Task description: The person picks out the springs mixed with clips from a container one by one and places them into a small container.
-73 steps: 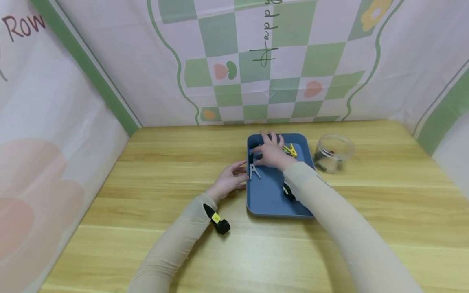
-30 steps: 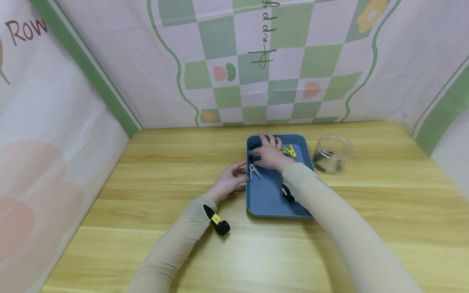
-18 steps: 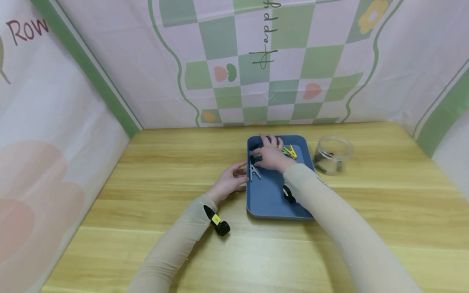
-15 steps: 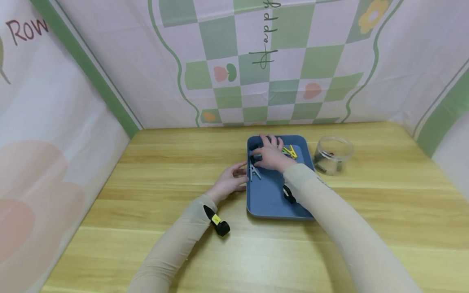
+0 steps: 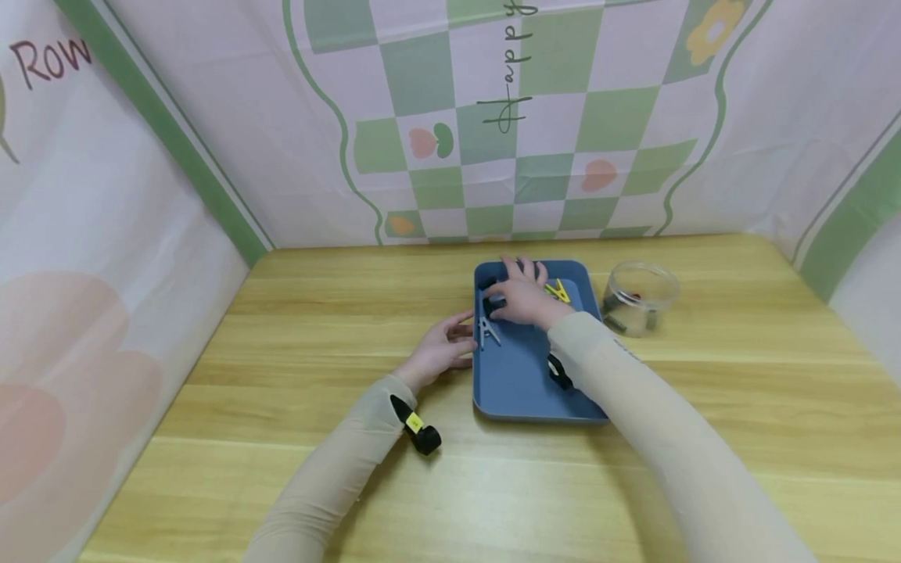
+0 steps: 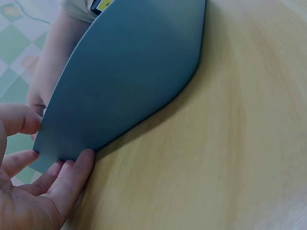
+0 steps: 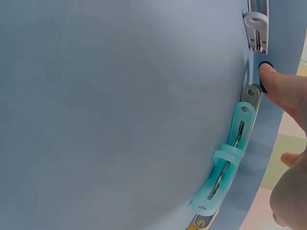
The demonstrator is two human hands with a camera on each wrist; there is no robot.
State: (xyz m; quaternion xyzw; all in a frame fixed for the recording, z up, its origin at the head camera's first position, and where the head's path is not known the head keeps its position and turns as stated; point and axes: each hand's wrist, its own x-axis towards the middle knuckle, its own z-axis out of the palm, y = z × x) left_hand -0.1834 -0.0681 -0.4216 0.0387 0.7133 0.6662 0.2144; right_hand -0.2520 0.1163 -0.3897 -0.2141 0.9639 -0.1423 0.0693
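Note:
A blue tray (image 5: 524, 391) stands on the wooden table. My left hand (image 5: 442, 349) lies along its left side, fingertips (image 6: 85, 155) against the outer wall. My right hand (image 5: 522, 299) reaches into the tray's far left part, thumb and forefinger around a small black object (image 5: 495, 307), mostly hidden by the hand. In the right wrist view the thumb (image 7: 280, 86) presses on its dark end. A grey-white clothespin (image 5: 487, 331) lies just nearer along the left wall. A yellow clothespin (image 5: 559, 291) lies right of the hand, and a teal clothespin (image 7: 230, 158) shows in the right wrist view.
A round clear plastic jar (image 5: 642, 299) holding several dark pieces stands right of the tray, near its far right corner. A patterned cloth (image 5: 486, 188) hangs behind the table's back edge. Black wrist straps with cameras sit on both sleeves.
My right hand has shifted slightly right in the tray. The black object between thumb and forefinger has come a little away from the left wall. My left hand has stayed beside the tray.

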